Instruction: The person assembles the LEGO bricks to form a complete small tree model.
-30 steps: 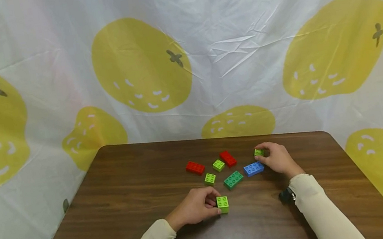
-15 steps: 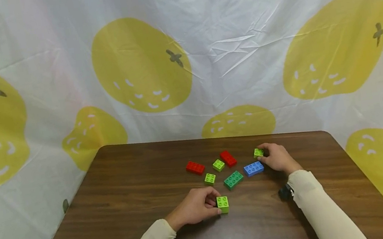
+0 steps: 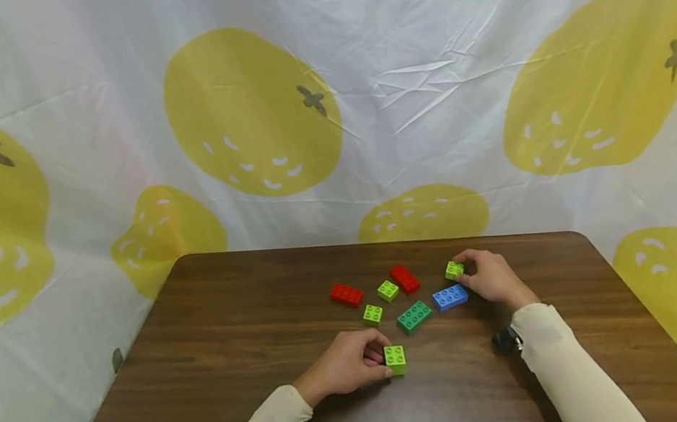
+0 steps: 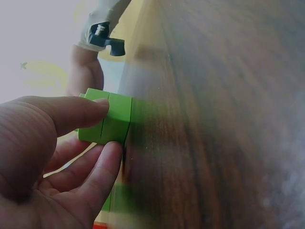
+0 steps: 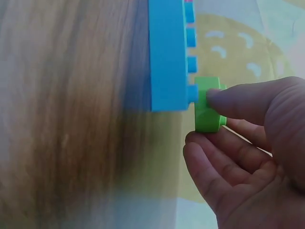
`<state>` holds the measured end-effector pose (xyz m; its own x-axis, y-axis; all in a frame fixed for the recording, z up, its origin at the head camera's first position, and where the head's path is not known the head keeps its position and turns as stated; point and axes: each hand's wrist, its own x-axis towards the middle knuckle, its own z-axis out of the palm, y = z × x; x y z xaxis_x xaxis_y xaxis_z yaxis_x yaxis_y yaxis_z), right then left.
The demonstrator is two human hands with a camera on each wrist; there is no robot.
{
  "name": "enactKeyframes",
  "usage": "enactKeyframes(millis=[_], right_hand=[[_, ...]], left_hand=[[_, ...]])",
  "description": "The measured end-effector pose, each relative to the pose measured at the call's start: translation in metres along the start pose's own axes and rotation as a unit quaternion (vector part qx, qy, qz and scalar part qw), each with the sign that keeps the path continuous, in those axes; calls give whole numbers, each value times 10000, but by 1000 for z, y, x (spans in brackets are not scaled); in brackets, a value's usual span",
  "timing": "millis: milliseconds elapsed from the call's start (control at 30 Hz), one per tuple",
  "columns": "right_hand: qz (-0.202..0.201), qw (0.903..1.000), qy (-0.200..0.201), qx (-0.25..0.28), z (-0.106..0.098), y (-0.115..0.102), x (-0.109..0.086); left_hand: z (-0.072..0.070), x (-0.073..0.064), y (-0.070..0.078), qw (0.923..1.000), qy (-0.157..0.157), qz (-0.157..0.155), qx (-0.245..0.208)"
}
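Observation:
My left hand (image 3: 349, 362) holds a stack of two lime-green toy bricks (image 3: 395, 361) on the table, its thumb on the near side. In the left wrist view a seam runs between the two stacked bricks (image 4: 116, 117). At the far right, my right hand (image 3: 493, 278) pinches a single lime-green brick (image 3: 454, 269) between thumb and fingers. The right wrist view shows this small brick (image 5: 207, 107) with its studs to the right, beyond the end of the blue brick (image 5: 168, 57). Whether it touches the table is hard to tell.
Between the hands lie a dark green brick (image 3: 414, 317), two red bricks (image 3: 347, 294) and two loose lime-green bricks (image 3: 388, 290). The wooden table (image 3: 231, 329) ends at a fruit-print cloth (image 3: 288, 226) hanging behind it.
The right hand's lime-green brick has shifted slightly left, and more of it shows past the fingers. The left hand and its stack stay put; the head view has tilted a little.

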<state>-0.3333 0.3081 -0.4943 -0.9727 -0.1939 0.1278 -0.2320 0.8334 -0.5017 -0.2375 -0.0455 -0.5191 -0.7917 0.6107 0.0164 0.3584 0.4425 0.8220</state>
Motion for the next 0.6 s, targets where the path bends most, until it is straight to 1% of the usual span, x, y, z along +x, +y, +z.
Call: enactKeyframes(millis=[133,267,500,600], right_hand=[[-276,9993,237,-24,-1,-11,-6],[-503,9980,363,74,0,-23,-11],[-689,9957,251,558,6,-44,-19],[-771,9949,185,623,7,-53,-24]], left_hand=[[0,0,0,10000,-5,16,48],[1,0,-1,10000,-6,29,65],[1,1,0,10000,30,33,-8],[0,0,0,10000,45,18,-65]])
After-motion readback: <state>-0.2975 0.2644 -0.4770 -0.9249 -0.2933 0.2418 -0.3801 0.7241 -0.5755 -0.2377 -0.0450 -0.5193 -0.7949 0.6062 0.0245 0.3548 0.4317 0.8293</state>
